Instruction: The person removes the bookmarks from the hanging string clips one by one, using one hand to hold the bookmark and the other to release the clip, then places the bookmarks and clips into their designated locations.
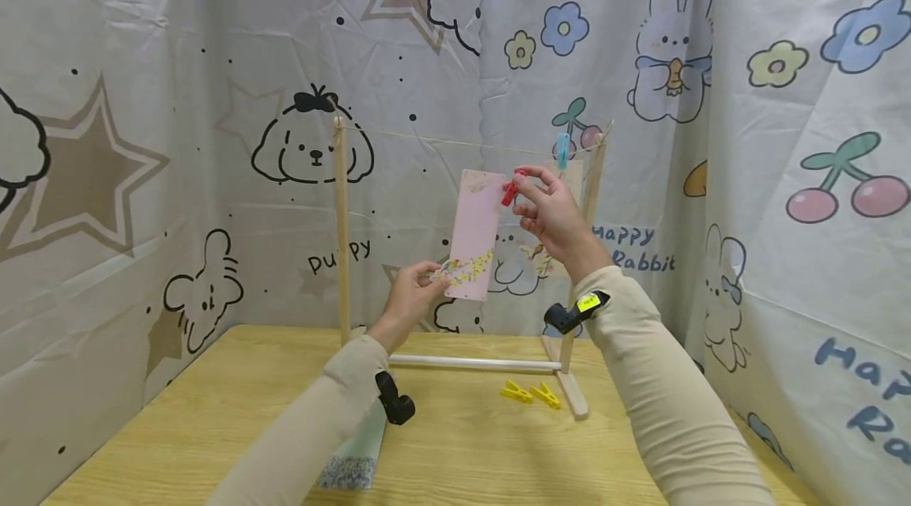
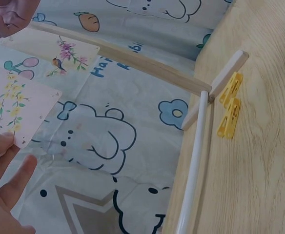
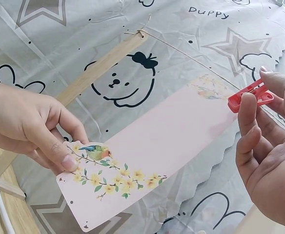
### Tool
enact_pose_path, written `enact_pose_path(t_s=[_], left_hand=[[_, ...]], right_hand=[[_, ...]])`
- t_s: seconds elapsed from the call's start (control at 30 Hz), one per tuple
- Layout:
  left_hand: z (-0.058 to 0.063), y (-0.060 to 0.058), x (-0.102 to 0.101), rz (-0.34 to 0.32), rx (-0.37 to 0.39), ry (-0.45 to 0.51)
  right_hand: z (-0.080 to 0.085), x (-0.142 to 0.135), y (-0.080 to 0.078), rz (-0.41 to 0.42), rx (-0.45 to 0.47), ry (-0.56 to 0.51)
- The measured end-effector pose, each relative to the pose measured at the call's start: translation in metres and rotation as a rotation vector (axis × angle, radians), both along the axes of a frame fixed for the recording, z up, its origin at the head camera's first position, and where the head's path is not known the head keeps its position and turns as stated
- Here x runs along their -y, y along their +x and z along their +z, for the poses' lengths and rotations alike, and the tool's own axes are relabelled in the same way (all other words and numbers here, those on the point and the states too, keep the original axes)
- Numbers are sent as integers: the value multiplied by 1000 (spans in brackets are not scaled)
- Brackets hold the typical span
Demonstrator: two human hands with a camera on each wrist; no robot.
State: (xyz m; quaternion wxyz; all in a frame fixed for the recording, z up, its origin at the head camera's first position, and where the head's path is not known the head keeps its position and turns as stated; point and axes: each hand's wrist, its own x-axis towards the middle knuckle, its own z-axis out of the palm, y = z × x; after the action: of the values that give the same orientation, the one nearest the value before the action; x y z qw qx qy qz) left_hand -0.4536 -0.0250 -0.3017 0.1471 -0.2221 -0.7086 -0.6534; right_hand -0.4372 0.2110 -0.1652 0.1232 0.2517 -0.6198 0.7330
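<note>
My left hand (image 1: 409, 302) pinches a long pink card (image 1: 475, 225) by its lower left edge, holding it upright. Yellow blossoms and a small bird are printed on the card's lower end. Thumb and fingers of my right hand (image 1: 558, 217) pinch a red clothespin (image 3: 250, 98) beside the card's upper right corner. Whether its jaws have the card between them, I cannot tell. A thin string (image 1: 444, 142) runs above the card between two wooden posts. Farther right, a blue clothespin (image 1: 563, 149) sits on the string above another flowered card (image 2: 67, 53), partly hidden by my right hand.
The wooden frame has a left post (image 1: 342, 229), a right post (image 2: 157, 73) and a white bottom bar (image 1: 470, 364). Two yellow clothespins (image 1: 530, 393) lie near its right foot (image 1: 572, 395). A pale green card (image 1: 350, 470) lies on the table, partly under my left sleeve.
</note>
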Motion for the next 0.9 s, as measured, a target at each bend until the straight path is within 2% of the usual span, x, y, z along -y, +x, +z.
enact_pose_path(t_s=[0.23, 0.53, 0.7, 0.9], left_hand=[[0, 1, 3, 11, 2, 8], [1, 10, 7, -6, 31, 18], [-2, 12, 7, -7, 18, -5], [-5, 14, 12, 22, 11, -33]], right_hand=[[-2, -1, 3, -5, 7, 12], [-8, -4, 8, -22, 4, 65], [-13, -6, 8, -6, 5, 58], [-19, -8, 10, -18, 4, 91]])
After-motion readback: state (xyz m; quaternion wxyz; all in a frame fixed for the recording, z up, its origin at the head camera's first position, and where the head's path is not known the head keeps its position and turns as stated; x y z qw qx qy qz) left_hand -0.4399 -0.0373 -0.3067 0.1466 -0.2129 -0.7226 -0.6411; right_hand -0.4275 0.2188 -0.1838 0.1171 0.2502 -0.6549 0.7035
